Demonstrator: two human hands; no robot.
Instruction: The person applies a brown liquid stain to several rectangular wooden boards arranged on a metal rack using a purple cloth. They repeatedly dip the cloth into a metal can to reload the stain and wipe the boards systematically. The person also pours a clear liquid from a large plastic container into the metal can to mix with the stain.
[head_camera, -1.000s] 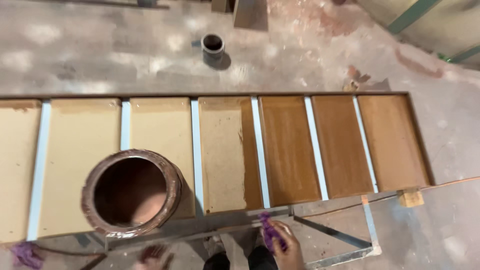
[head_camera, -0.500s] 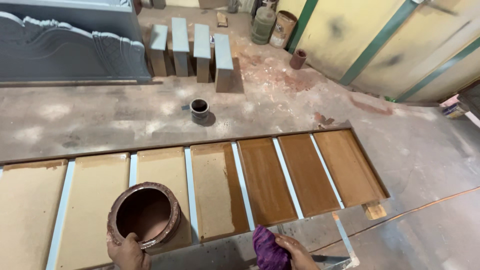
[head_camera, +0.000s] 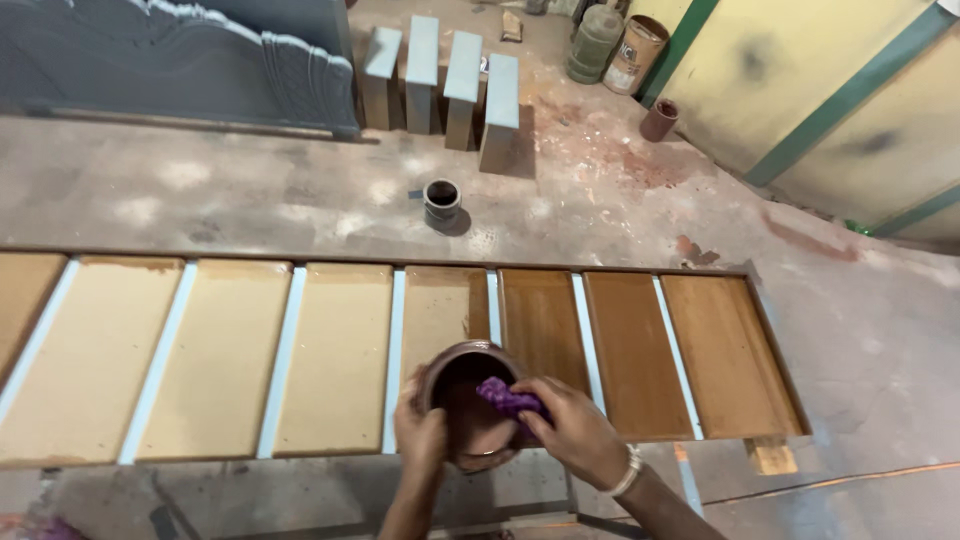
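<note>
A grey, dusty concrete floor (head_camera: 250, 200) with pale and reddish stains fills most of the view. On it lies a long row of flat rectangular wooden panels (head_camera: 340, 355) with pale blue strips between them; the panels on the left are light tan, the three on the right (head_camera: 635, 350) are a darker brown, and the one between them is tan with a brown edge. At the top left stands a large grey carved headboard (head_camera: 170, 55), and beside it four grey rectangular blocks (head_camera: 440, 75) stand upright in a row. On the right is a yellow wall with green diagonal bands (head_camera: 800, 90), with a few cans (head_camera: 620, 45) near its foot. A small dark round tin (head_camera: 442, 203) stands alone on the floor above the panels. Near the bottom centre, over the panels, is a round brown stain-coated pot (head_camera: 470, 405). The left hand (head_camera: 422, 435) grips its left rim with curled fingers. The right hand (head_camera: 578, 430), which wears a metal bracelet (head_camera: 628, 472) at the wrist, has its fingers closed on a small purple cloth (head_camera: 510, 398) and presses it into the mouth of the pot. A small wooden block (head_camera: 770, 455) lies by the right corner of the panels.
</note>
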